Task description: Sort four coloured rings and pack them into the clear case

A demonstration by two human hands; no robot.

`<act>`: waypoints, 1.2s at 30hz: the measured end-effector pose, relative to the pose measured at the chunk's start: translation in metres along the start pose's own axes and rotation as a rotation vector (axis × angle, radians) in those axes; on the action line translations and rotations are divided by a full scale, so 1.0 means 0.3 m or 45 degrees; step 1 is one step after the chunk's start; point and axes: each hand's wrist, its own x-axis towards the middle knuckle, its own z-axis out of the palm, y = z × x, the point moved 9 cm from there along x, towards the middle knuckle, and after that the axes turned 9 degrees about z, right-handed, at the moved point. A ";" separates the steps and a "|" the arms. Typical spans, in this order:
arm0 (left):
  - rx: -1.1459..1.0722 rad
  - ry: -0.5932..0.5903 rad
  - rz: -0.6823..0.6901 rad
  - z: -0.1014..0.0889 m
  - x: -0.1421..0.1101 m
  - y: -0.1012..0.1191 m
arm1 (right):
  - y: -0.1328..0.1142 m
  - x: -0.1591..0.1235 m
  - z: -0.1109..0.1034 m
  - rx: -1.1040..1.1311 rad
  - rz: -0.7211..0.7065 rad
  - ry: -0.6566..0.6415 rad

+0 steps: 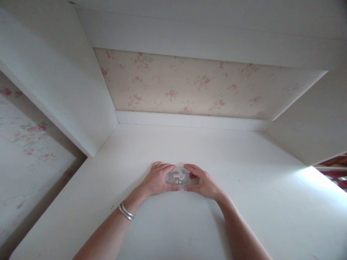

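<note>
A small clear plastic container point(179, 176) with white printing on top rests on the white desk point(173, 148), between my two hands. My left hand point(161, 178) is curved around its left side, with fingers at the far edge and thumb at the near edge. From the right, my right hand point(202, 182) grips it the same way. The fingertips of the two hands face each other with a small gap between them. What lies inside the container is too blurred to make out. Two silver bangles point(127, 211) circle my left wrist.
White panels stand at the left point(67, 72) and right point(311, 119) of the desk. A white board point(189, 36) crosses above. Floral wallpaper point(173, 86) covers the wall behind. Some reddish patterned items point(334, 164) show beyond the right edge.
</note>
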 end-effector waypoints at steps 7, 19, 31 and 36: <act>0.008 -0.023 0.004 -0.003 -0.001 0.004 | -0.014 -0.001 -0.005 0.041 -0.001 -0.024; 0.020 -0.016 0.008 -0.004 0.000 0.007 | -0.012 0.001 -0.004 0.019 -0.021 -0.003; -0.006 -0.007 -0.019 0.000 0.001 0.001 | -0.003 0.003 0.006 0.003 -0.049 -0.014; -0.013 0.000 -0.022 -0.002 0.001 0.002 | -0.009 0.000 0.007 -0.004 -0.043 -0.023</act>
